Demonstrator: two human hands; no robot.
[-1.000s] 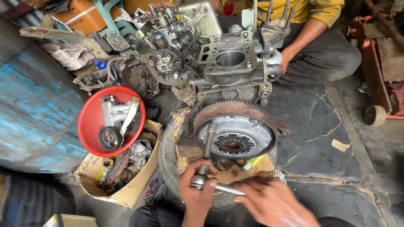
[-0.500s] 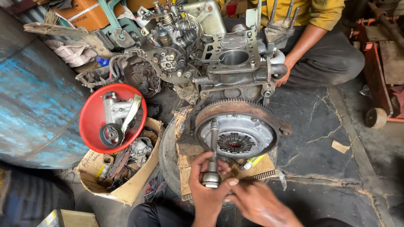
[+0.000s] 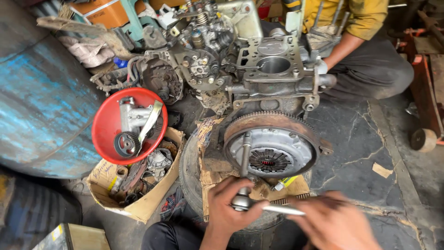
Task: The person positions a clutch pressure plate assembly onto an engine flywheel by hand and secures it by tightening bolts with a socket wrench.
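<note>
Head view. Left hand (image 3: 231, 208) is curled around the round head of a long steel ratchet wrench with extension bar (image 3: 244, 162), fingers wrapped tight on it. The bar's long axis runs straight up and away from that hand, its far end seated on a bolt at the left rim of the grey round clutch pressure plate (image 3: 273, 153), which lies just beyond the knuckles. Right hand (image 3: 335, 220), motion-blurred, grips the thin bright handle (image 3: 282, 209) projecting rightward from the left hand; fingers appear closed over it. Left hand is nearer the plate. Wrists low, both forearms entering from below. Red plastic bowl (image 3: 104, 127) sits well left of the left hand.
</note>
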